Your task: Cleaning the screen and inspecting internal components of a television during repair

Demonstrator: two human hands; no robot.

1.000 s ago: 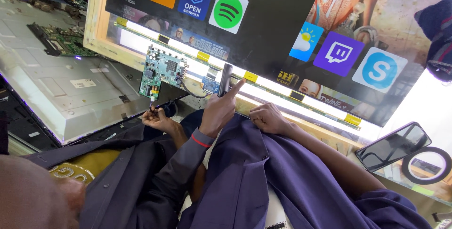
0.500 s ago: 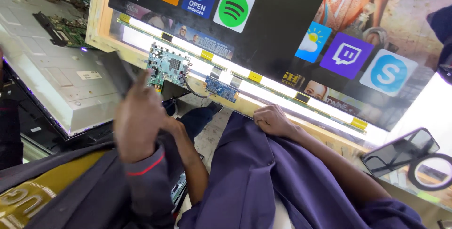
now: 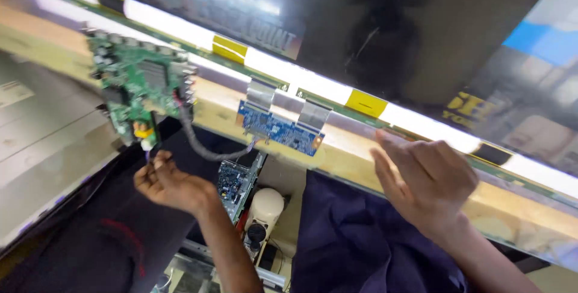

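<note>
Green circuit board (image 3: 137,88): far left, hanging at the lower edge of the lit screen panel (image 3: 313,82), a grey cable (image 3: 198,145) curving from it toward the right. Left hand (image 3: 171,183): below the green board, fingertips pinched on a small connector at its bottom edge. Blue circuit board (image 3: 280,129): centre, joined to the panel by two flat ribbon strips. Right hand (image 3: 424,178): right of centre, fingers spread and loose, holding nothing, near the wooden frame (image 3: 337,160).
</note>
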